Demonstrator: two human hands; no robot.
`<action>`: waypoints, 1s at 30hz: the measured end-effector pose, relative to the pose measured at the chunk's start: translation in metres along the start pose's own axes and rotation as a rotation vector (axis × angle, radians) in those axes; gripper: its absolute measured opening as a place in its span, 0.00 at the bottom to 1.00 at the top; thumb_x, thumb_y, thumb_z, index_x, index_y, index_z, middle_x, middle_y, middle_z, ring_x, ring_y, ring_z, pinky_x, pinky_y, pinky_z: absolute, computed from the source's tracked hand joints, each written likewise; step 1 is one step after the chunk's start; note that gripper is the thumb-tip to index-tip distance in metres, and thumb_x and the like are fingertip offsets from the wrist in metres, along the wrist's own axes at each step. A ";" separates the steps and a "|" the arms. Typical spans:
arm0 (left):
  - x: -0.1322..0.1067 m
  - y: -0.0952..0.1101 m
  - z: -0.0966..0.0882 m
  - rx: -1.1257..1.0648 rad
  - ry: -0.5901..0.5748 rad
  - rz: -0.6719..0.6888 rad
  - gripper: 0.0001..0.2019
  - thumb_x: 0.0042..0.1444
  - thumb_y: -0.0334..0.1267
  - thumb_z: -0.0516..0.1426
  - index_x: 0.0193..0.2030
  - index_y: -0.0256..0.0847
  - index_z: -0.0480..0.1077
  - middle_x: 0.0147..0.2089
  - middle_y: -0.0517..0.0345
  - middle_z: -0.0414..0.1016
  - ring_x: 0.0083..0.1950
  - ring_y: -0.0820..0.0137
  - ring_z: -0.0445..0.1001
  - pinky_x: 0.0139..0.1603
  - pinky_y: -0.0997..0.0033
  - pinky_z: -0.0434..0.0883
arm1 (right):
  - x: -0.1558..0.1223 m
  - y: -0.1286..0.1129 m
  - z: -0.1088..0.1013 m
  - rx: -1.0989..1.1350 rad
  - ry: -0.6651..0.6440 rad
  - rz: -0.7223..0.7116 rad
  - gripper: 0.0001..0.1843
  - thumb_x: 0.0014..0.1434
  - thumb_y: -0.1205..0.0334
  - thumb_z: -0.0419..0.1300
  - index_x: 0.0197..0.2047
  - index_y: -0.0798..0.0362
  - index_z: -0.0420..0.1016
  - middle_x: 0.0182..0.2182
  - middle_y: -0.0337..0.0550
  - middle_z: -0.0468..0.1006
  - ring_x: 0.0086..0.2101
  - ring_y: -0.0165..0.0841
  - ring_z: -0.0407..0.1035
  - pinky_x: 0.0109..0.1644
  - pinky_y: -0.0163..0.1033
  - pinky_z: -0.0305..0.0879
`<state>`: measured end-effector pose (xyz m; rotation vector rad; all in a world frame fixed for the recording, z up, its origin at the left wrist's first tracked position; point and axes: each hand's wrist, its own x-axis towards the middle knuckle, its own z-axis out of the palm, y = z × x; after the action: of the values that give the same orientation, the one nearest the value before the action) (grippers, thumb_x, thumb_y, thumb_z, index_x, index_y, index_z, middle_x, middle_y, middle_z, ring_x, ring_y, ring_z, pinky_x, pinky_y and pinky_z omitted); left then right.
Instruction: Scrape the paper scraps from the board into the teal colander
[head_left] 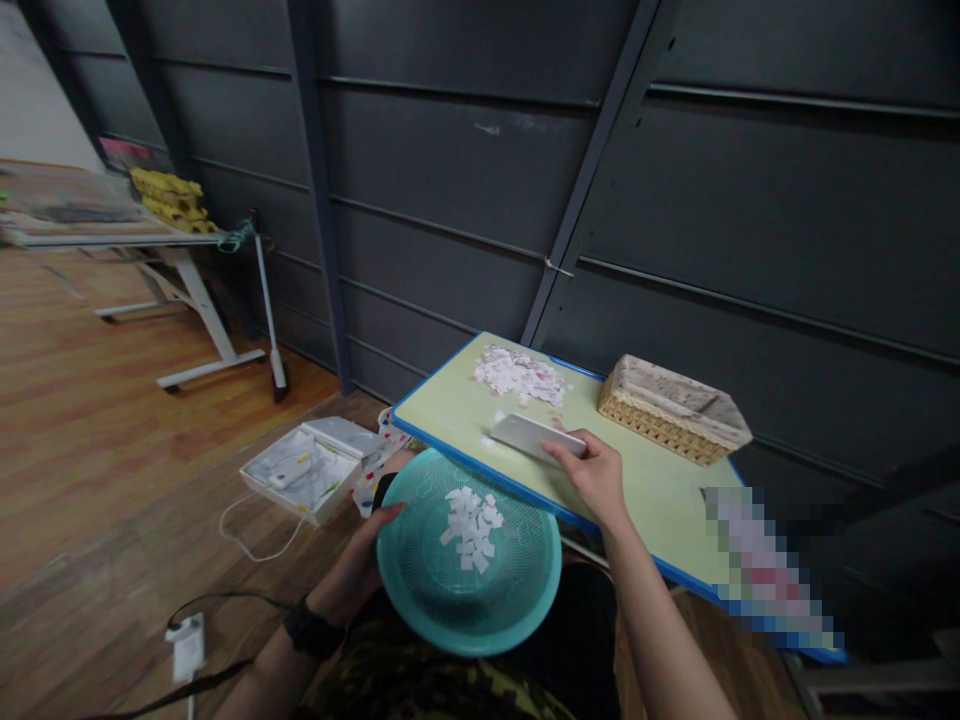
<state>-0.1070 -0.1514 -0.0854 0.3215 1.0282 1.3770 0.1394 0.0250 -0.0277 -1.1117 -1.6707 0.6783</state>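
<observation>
My left hand [371, 550], a dark band at its wrist, grips the left rim of a round teal plastic basket [517, 590] held at the table's near edge. Several small white paper pieces [471, 530] lie inside it. In my right hand [596, 475] is a flat, light-grey rectangular plate [529, 436] with rounded corners, tilted just over the tabletop; its exact kind I cannot make out. Beyond the plate, a pile of white and pinkish paper scraps [517, 373] spreads on the yellow-green table [660, 510], with a few loose scraps close by.
A woven basket with a cloth lining [675, 410] stands at the table's back right. On the floor to the left are an open white box [300, 470] with a cable and a power strip [187, 648]. Dark wall panels [450, 180] rise behind; another table [97, 235] stands far left.
</observation>
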 end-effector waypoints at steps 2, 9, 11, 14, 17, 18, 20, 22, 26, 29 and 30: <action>-0.001 0.002 0.002 -0.009 0.013 0.004 0.26 0.56 0.40 0.61 0.60 0.31 0.68 0.37 0.50 0.87 0.40 0.56 0.84 0.42 0.59 0.77 | 0.004 0.003 0.002 -0.025 -0.006 -0.012 0.24 0.45 0.40 0.68 0.24 0.55 0.77 0.19 0.37 0.70 0.23 0.30 0.59 0.27 0.35 0.55; 0.000 0.002 0.000 -0.034 0.008 -0.023 0.14 0.55 0.41 0.62 0.44 0.34 0.76 0.33 0.53 0.86 0.36 0.61 0.83 0.38 0.66 0.76 | -0.010 -0.003 -0.003 -0.053 -0.158 -0.026 0.21 0.49 0.43 0.68 0.24 0.55 0.78 0.19 0.37 0.72 0.22 0.30 0.60 0.27 0.34 0.56; 0.002 0.001 -0.002 -0.040 0.020 -0.034 0.12 0.55 0.42 0.63 0.42 0.36 0.77 0.32 0.54 0.86 0.35 0.63 0.82 0.38 0.67 0.75 | -0.016 -0.008 -0.007 -0.052 -0.181 -0.021 0.20 0.49 0.44 0.68 0.24 0.54 0.78 0.18 0.37 0.71 0.22 0.30 0.60 0.26 0.34 0.56; 0.003 0.001 -0.003 -0.047 0.021 -0.049 0.10 0.53 0.43 0.64 0.36 0.37 0.78 0.30 0.55 0.86 0.33 0.64 0.82 0.39 0.68 0.76 | -0.021 -0.012 -0.010 -0.038 -0.194 -0.003 0.20 0.48 0.44 0.69 0.23 0.54 0.77 0.17 0.36 0.69 0.22 0.29 0.58 0.25 0.34 0.54; 0.002 0.001 -0.003 -0.039 -0.003 -0.058 0.10 0.54 0.44 0.64 0.35 0.38 0.77 0.32 0.54 0.86 0.33 0.64 0.81 0.40 0.66 0.76 | -0.021 -0.011 -0.012 -0.030 -0.173 0.008 0.19 0.47 0.45 0.69 0.23 0.54 0.77 0.18 0.36 0.70 0.22 0.28 0.59 0.25 0.33 0.54; 0.002 0.001 -0.003 -0.034 -0.014 -0.061 0.11 0.54 0.44 0.63 0.36 0.38 0.77 0.33 0.54 0.86 0.33 0.63 0.81 0.40 0.65 0.76 | -0.018 -0.009 -0.012 -0.030 -0.151 0.009 0.19 0.47 0.46 0.69 0.23 0.54 0.77 0.18 0.36 0.70 0.22 0.28 0.59 0.25 0.33 0.54; 0.002 0.000 -0.004 -0.028 -0.032 -0.063 0.11 0.55 0.44 0.62 0.37 0.38 0.77 0.33 0.54 0.86 0.34 0.62 0.82 0.40 0.65 0.76 | -0.009 -0.006 -0.011 -0.027 -0.076 0.009 0.19 0.46 0.46 0.69 0.24 0.54 0.76 0.19 0.36 0.70 0.22 0.29 0.59 0.26 0.33 0.55; 0.002 -0.001 -0.005 -0.027 -0.042 -0.057 0.10 0.55 0.43 0.62 0.36 0.38 0.77 0.32 0.55 0.86 0.34 0.62 0.81 0.39 0.65 0.76 | 0.005 -0.002 -0.008 -0.023 0.018 0.000 0.19 0.47 0.45 0.68 0.25 0.54 0.76 0.19 0.36 0.71 0.23 0.29 0.60 0.27 0.34 0.55; 0.003 -0.002 -0.004 -0.044 -0.035 -0.061 0.11 0.54 0.44 0.63 0.35 0.38 0.76 0.29 0.56 0.85 0.32 0.63 0.81 0.38 0.65 0.75 | 0.034 0.006 0.003 -0.069 0.062 -0.046 0.19 0.50 0.45 0.66 0.30 0.55 0.80 0.24 0.42 0.79 0.27 0.34 0.67 0.32 0.36 0.60; 0.004 0.000 -0.001 -0.060 -0.017 -0.053 0.10 0.53 0.44 0.64 0.32 0.39 0.76 0.25 0.59 0.83 0.29 0.66 0.79 0.36 0.67 0.75 | 0.043 0.010 0.012 -0.113 -0.032 -0.083 0.20 0.52 0.46 0.63 0.34 0.56 0.82 0.30 0.46 0.83 0.30 0.37 0.72 0.36 0.38 0.63; 0.004 0.000 0.000 -0.060 -0.015 -0.051 0.09 0.53 0.43 0.64 0.31 0.39 0.75 0.25 0.60 0.82 0.28 0.67 0.79 0.35 0.68 0.74 | 0.043 0.012 0.013 -0.122 -0.067 -0.086 0.20 0.53 0.46 0.63 0.34 0.55 0.83 0.30 0.46 0.83 0.30 0.38 0.72 0.35 0.39 0.63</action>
<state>-0.1079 -0.1480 -0.0868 0.2583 0.9746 1.3549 0.1271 0.0693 -0.0243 -1.1060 -1.8270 0.5704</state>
